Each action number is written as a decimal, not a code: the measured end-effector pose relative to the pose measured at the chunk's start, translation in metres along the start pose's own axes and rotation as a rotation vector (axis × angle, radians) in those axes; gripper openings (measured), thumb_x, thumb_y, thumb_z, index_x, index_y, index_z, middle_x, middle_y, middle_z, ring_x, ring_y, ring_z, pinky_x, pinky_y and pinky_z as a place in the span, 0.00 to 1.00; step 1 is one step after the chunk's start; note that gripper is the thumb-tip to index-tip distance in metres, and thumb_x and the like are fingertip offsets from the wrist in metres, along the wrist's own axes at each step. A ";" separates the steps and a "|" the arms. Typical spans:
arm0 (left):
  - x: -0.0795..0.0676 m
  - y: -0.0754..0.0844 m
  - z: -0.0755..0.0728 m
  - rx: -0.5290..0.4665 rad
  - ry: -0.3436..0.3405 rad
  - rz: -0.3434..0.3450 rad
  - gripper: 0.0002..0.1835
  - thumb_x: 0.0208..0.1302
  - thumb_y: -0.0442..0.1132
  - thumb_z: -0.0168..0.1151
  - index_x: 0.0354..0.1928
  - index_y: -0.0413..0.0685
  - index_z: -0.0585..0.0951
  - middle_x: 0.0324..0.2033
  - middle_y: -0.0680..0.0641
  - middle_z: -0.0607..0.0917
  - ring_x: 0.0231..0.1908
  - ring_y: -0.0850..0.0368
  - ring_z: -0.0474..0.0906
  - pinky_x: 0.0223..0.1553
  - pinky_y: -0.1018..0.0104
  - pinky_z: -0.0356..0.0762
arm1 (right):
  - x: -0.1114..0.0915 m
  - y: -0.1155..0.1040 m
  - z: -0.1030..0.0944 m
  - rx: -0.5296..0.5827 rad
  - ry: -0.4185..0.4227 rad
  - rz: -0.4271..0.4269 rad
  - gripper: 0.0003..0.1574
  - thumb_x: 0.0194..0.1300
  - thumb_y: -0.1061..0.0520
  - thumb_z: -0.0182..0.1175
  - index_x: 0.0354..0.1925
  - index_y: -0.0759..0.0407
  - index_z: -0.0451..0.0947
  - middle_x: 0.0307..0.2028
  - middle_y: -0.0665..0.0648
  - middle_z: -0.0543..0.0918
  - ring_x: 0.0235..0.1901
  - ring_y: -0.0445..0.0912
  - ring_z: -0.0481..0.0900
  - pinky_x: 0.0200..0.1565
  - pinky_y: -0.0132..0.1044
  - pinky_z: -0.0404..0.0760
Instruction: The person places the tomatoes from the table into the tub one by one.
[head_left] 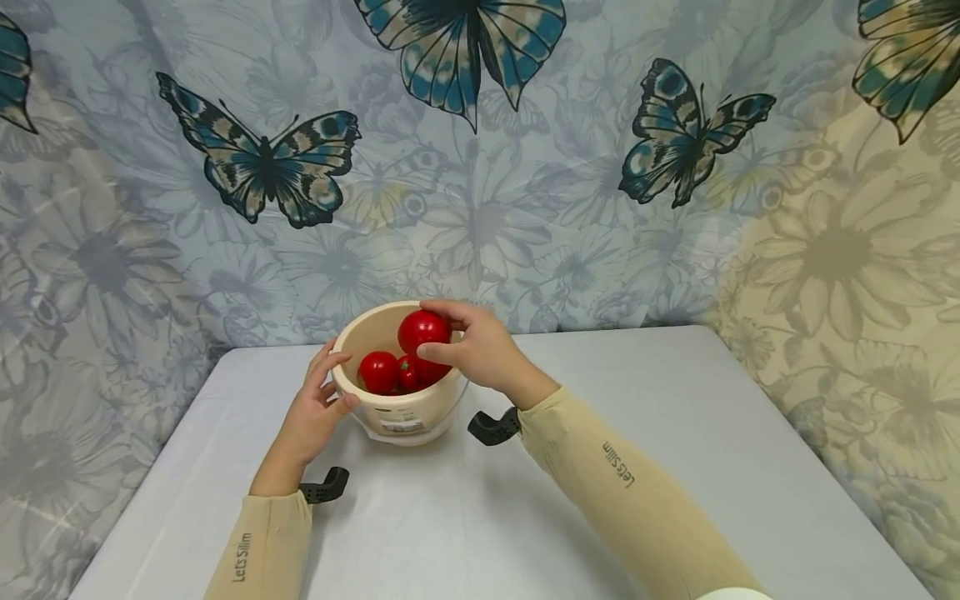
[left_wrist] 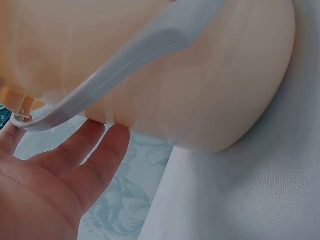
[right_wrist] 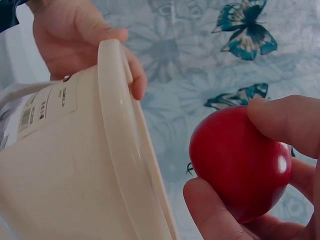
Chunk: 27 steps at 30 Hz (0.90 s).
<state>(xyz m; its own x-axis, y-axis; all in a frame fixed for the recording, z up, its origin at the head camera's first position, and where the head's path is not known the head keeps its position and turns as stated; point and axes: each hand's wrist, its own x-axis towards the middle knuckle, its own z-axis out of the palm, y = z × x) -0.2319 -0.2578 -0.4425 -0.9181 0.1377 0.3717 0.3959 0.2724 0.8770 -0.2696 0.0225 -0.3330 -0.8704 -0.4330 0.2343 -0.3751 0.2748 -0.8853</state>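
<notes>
A cream plastic bucket (head_left: pixel 375 407) stands on the table, with several red tomatoes (head_left: pixel 378 372) inside. My left hand (head_left: pixel 306 421) grips its left side; in the right wrist view, fingers of that left hand (right_wrist: pixel 75 37) reach over the rim. Above the right part of the opening, my right hand (head_left: pixel 491 350) pinches a glossy red tomato (head_left: pixel 423 331) between thumb and fingers. The right wrist view shows this held tomato (right_wrist: pixel 237 160) apart from the rim. A grey handle (left_wrist: pixel 130 57) hangs along the bucket's outside in the left wrist view.
A white cloth covers the table (head_left: pixel 637 467). Behind it hangs a backdrop (head_left: pixel 487 225) printed with butterflies and flowers. On the bucket's front is a printed label (head_left: pixel 402 425). Black wrist mounts (head_left: pixel 495 427) sit under both forearms.
</notes>
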 end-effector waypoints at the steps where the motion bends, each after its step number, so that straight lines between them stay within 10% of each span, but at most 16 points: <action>1: 0.000 0.001 0.000 0.004 0.000 0.002 0.31 0.67 0.32 0.65 0.69 0.42 0.66 0.77 0.45 0.44 0.65 0.25 0.62 0.59 0.48 0.68 | 0.000 -0.001 0.001 0.004 -0.005 -0.002 0.35 0.61 0.55 0.71 0.66 0.49 0.75 0.55 0.48 0.79 0.53 0.48 0.77 0.44 0.40 0.83; 13: -0.002 0.001 0.001 -0.020 -0.013 -0.002 0.31 0.69 0.36 0.64 0.71 0.44 0.65 0.77 0.44 0.43 0.66 0.24 0.60 0.56 0.70 0.69 | -0.005 -0.006 0.002 -0.036 -0.026 -0.017 0.40 0.65 0.51 0.68 0.73 0.44 0.65 0.64 0.51 0.73 0.62 0.47 0.73 0.54 0.45 0.79; 27: -0.003 0.000 0.001 -0.002 -0.006 -0.016 0.32 0.67 0.35 0.66 0.70 0.45 0.65 0.78 0.46 0.43 0.66 0.24 0.59 0.59 0.38 0.65 | -0.015 -0.005 -0.002 -0.034 0.045 0.008 0.36 0.66 0.49 0.66 0.69 0.41 0.69 0.65 0.42 0.70 0.62 0.46 0.71 0.55 0.52 0.77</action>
<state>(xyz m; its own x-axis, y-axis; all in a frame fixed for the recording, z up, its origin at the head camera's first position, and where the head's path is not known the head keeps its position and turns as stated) -0.2295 -0.2576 -0.4436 -0.9241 0.1395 0.3557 0.3812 0.2723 0.8835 -0.2555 0.0296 -0.3309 -0.8869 -0.3913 0.2456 -0.3775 0.3073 -0.8735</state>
